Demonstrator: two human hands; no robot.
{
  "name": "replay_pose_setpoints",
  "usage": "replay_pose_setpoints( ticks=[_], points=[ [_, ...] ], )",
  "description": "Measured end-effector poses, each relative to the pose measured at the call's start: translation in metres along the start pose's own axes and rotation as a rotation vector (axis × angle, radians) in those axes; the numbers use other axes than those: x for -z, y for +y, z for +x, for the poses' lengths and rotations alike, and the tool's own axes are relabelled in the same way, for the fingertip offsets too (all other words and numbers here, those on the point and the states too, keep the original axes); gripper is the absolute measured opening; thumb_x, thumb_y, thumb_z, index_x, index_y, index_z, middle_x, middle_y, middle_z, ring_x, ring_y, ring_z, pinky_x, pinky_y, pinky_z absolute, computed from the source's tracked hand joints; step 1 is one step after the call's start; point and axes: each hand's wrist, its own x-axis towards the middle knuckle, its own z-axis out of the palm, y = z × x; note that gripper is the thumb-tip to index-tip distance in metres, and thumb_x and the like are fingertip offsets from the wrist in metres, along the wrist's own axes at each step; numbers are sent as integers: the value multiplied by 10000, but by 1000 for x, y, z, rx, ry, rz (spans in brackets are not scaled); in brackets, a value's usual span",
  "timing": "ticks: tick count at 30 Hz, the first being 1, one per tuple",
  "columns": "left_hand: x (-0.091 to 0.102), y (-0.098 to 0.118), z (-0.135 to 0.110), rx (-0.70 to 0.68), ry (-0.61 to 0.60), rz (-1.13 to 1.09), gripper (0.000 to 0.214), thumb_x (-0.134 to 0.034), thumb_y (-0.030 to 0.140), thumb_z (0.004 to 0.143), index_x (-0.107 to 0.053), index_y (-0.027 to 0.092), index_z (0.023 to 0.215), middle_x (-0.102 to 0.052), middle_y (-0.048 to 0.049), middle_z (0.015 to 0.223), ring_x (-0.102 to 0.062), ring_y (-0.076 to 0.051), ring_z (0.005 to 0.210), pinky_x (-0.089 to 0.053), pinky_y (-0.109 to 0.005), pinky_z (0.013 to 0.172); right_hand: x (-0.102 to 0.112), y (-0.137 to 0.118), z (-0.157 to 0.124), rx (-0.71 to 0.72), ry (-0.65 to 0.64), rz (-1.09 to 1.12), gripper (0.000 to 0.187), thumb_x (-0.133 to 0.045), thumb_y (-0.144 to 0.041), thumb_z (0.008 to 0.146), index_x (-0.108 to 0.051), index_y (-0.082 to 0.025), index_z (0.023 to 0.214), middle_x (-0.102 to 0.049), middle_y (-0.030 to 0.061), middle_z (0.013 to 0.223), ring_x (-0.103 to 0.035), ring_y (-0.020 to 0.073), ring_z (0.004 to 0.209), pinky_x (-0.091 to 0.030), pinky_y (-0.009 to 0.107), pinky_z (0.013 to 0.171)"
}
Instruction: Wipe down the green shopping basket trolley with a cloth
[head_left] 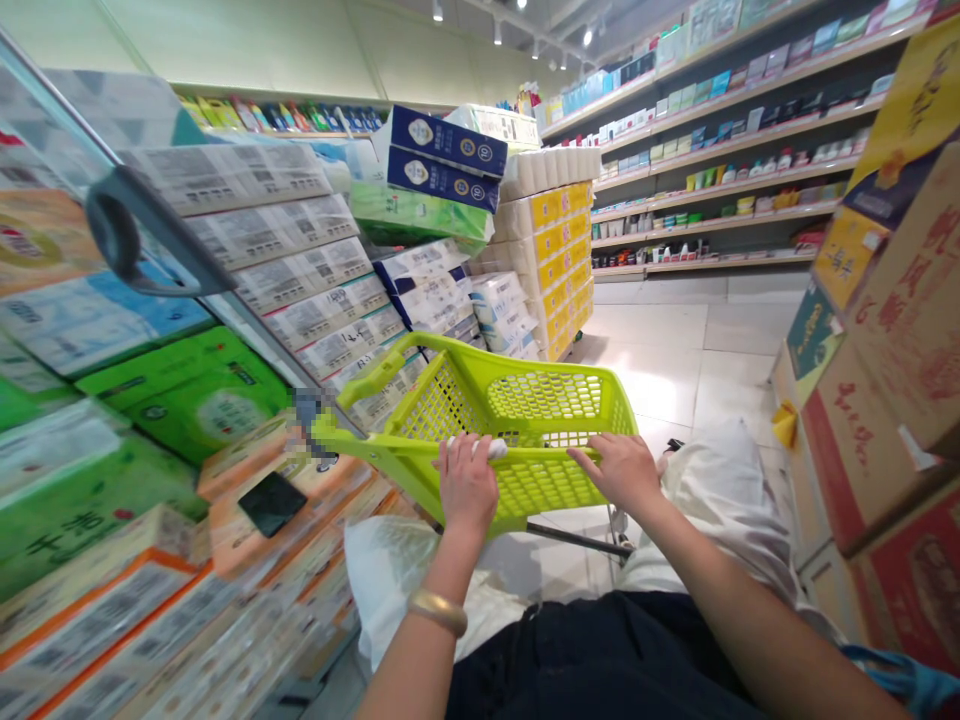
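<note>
A lime-green plastic shopping cart (551,490) with perforated basket walls stands in front of me, tilted in the view. My left hand (469,485) is closed over its near rim, fingers curled. By those fingers, on the rim, is a small white object (496,449) whose kind I cannot make out. Farther right, my right hand (624,472) grips the same rim close to the corner, fingers bent inward. No goods show in the visible part of the basket. The cart's green handle (375,378) extends at the left, joined to a grey metal pole.
Stacked tissue packs (262,180) rise on the left, where a dark phone-like slab (271,503) lies on orange packs. Cardboard cartons (877,420) line the right. Shelves of small products (720,130) span the back, beyond a pale tiled floor (667,340).
</note>
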Motion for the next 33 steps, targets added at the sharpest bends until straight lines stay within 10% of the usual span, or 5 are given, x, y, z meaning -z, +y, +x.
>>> replay_pose_setpoints(
  ticks=[8,16,25,33],
  points=[
    [-16,51,-11,-187,-45,-107,493,-442,53,809,-536,215,1264,-601,-82,1233,-461,-257,1273,-320,-509,1135,2,0,-2,19,-8,-32,478,-419,-552,930,-627,-202,680,-664,29,696,-572,154,674,-269,305,683],
    [0,-6,2,-74,-15,-17,418,-420,91,834,-603,216,1189,-630,-87,1197,-498,-253,1233,-317,-486,1131,2,1,-1,-7,-2,-10,489,-416,-576,931,-647,-203,714,-671,31,713,-602,162,716,-292,296,701],
    [-7,25,-5,-112,-42,-91,466,-424,47,807,-594,231,1200,-622,-68,1185,-479,-254,1244,-311,-513,1134,5,4,-2,8,7,-36,511,-385,-566,943,-630,-200,683,-667,32,699,-585,156,678,-284,298,693],
    [1,5,2,-69,-42,-45,433,-429,74,823,-614,235,1180,-635,-72,1164,-496,-253,1218,-286,-515,1139,6,5,0,-6,8,-19,512,-390,-576,939,-652,-200,709,-669,36,701,-591,161,698,-286,292,701]
  ],
)
